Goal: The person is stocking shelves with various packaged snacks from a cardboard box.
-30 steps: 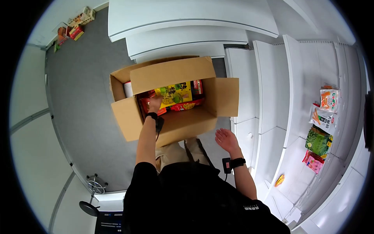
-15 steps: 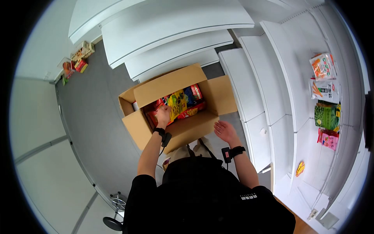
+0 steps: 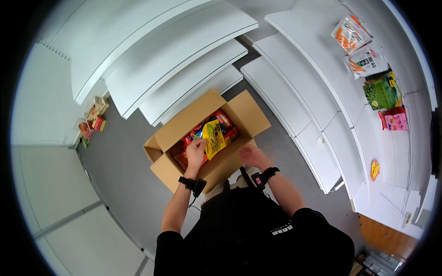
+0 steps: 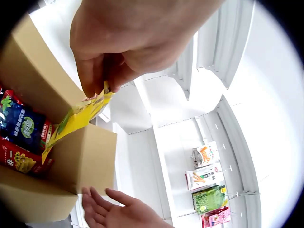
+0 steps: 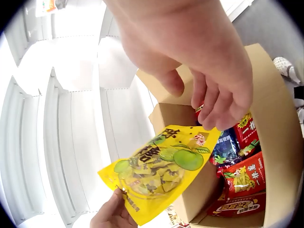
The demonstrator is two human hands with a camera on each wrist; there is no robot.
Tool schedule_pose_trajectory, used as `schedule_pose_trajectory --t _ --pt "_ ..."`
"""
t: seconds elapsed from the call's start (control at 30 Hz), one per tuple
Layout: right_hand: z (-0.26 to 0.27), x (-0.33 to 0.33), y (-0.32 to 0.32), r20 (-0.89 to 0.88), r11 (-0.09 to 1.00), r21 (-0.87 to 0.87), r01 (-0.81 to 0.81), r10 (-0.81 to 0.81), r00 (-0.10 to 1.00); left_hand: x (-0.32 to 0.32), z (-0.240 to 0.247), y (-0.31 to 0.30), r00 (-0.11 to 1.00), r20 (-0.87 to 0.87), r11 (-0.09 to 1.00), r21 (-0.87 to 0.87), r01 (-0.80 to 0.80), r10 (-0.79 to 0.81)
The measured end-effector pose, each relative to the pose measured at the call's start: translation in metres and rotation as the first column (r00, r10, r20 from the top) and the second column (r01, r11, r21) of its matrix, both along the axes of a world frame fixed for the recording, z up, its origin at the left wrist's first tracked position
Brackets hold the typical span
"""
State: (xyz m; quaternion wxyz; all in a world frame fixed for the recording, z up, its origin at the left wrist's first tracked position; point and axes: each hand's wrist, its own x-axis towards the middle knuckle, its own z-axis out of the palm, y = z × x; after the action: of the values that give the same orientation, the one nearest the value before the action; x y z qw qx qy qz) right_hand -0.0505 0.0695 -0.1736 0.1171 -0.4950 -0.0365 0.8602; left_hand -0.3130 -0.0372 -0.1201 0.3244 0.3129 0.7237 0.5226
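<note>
My left hand [image 3: 195, 154] pinches a yellow candy bag [image 5: 183, 183] by one edge, with green fruit printed on it and a see-through window. The bag hangs tilted over the open cardboard box [image 3: 184, 120]. In the left wrist view the fingertips and thumb meet on the bag's edge. My right hand [image 3: 251, 155] is at the box's near right side, its fingers loosely bent and holding nothing. In the right wrist view its fingertips overlap the bag's far corner. Inside the box lie red snack packets [image 5: 243, 176] and a dark blue packet [image 5: 226, 148].
White shelves [image 3: 294, 99] stand beyond the box and to the right. On the right one sit white snack bags [image 3: 366, 62], a green bag [image 3: 381, 92], a pink bag [image 3: 397, 121] and a small yellow packet [image 3: 375, 170]. More packages [image 3: 96, 109] lie on the floor at the left.
The left hand has lifted the yellow candy bag up from the box's contents. The right hand has moved closer to the box and bag. The head view has turned to the right.
</note>
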Motion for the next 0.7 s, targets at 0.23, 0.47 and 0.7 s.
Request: schedule_pose_trajectory --t 0.23,0.47,0.7 --pt "0.038 -0.034 -0.007 -0.283 0.981 -0.101 -0.168 0.133 0.95 0.019 0.077 0.016 0.996 0.087 0.993 0.113 -0.017 0.007" --pt "0.075 -0.063 -0.003 -0.437 0.997 -0.071 0.012 -0.042 0.899 0.027 0.109 0.02 0.948 0.315 0.985 0.144 -0.093 0.043" --pt "0.085 -0.072 0.009 -0.404 0.948 0.075 0.311 -0.256 0.878 0.02 0.1 0.008 0.932 0.362 0.995 0.082 -0.053 0.02"
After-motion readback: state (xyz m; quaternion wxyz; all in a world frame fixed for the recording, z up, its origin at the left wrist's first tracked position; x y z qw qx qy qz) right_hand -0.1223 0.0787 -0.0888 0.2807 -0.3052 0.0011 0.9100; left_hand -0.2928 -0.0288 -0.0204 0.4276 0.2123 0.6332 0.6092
